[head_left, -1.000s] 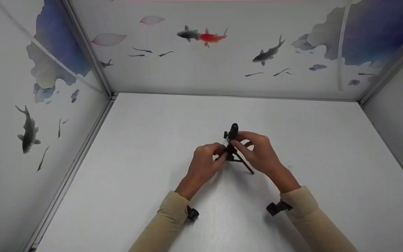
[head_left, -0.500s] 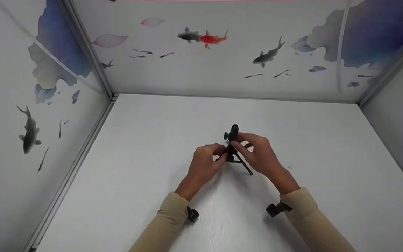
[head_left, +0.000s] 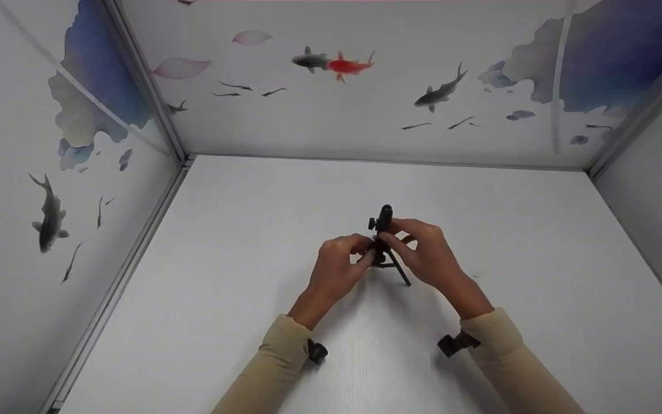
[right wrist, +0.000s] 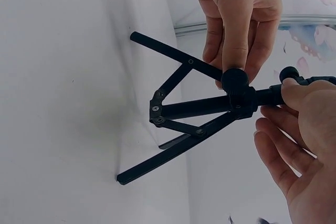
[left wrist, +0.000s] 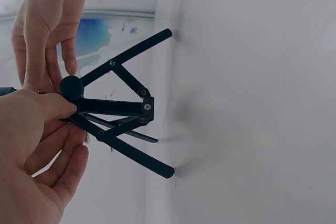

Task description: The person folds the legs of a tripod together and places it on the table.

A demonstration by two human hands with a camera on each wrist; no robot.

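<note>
A small black tripod stands roughly upright above the white table, its legs spread apart; in the wrist views their feet are at or very near the tabletop. My left hand grips the collar low on the column, its thumb beside the round knob. Higher up, my right hand pinches the column between thumb and fingers, its thumb near a second, smaller knob. In the head view my fingers hide much of the tripod's middle.
The white table is bounded by a back wall and side walls printed with fish and blue shapes. A metal rail runs along the left edge. Small black cameras sit at both wrists, such as the right wrist camera.
The tripod's near-right leg has shifted slightly left, its foot now closer beneath the column. Both hands keep their hold in nearly the same place.
</note>
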